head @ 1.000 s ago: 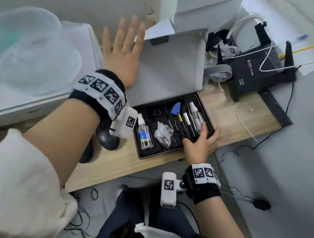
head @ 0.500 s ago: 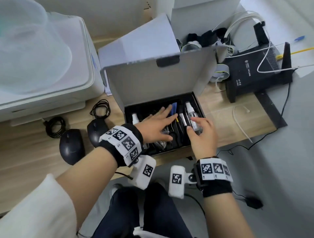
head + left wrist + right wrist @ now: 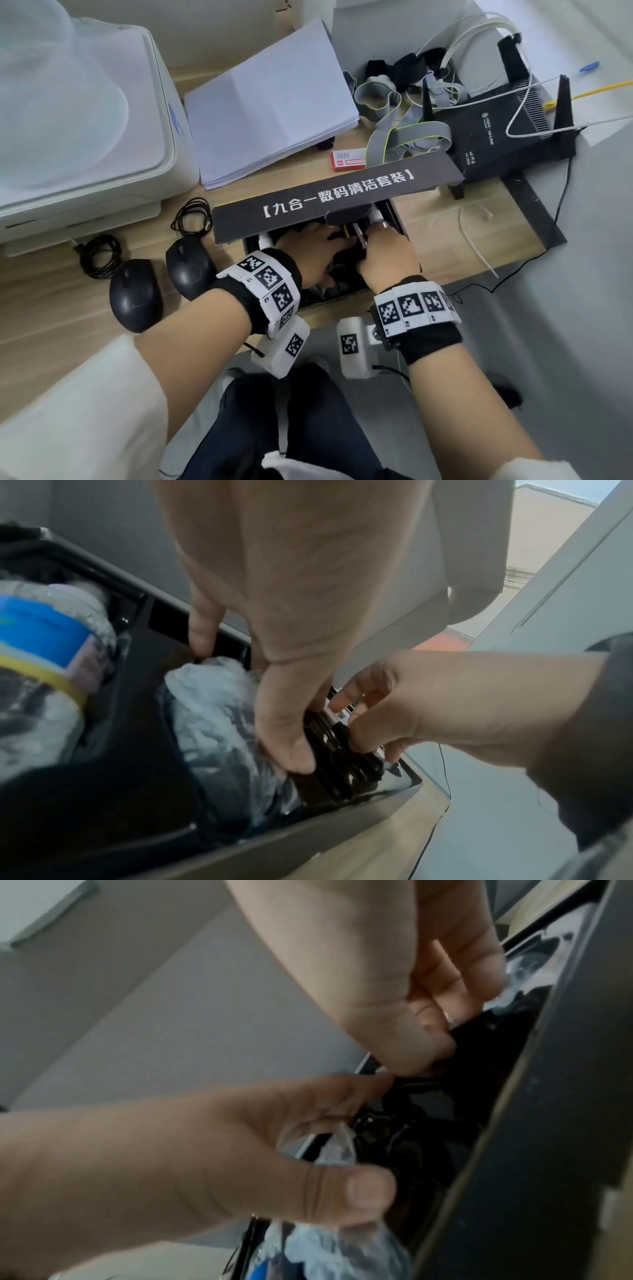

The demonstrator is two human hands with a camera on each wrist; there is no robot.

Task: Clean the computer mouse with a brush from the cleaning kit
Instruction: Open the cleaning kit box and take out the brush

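Observation:
The black cleaning kit box (image 3: 329, 298) lies on the wooden desk. Its lid (image 3: 335, 195) leans forward over both hands and hides most of the tray. My left hand (image 3: 329, 246) reaches in with straight fingers (image 3: 287, 750), which press beside a row of slim black tools (image 3: 335, 753). My right hand (image 3: 376, 250) curls its fingers (image 3: 359, 723) round one of those tools; I cannot tell whether it is a brush. A crumpled plastic bag (image 3: 219, 718) and a bottle with a blue and yellow label (image 3: 44, 647) sit in the tray. Two black mice (image 3: 133, 294) (image 3: 186, 265) lie left of the box.
A white printer (image 3: 85, 137) fills the far left, with a paper stack (image 3: 270, 102) behind the box. A black router (image 3: 496, 137) with cables stands at the back right. Coiled black cords (image 3: 191, 217) lie near the mice. The desk's front edge runs just below the box.
My left hand left the raised lid and came down into the tray. The lid has dropped forward over both hands. My right hand moved from the box's corner onto the slim tools.

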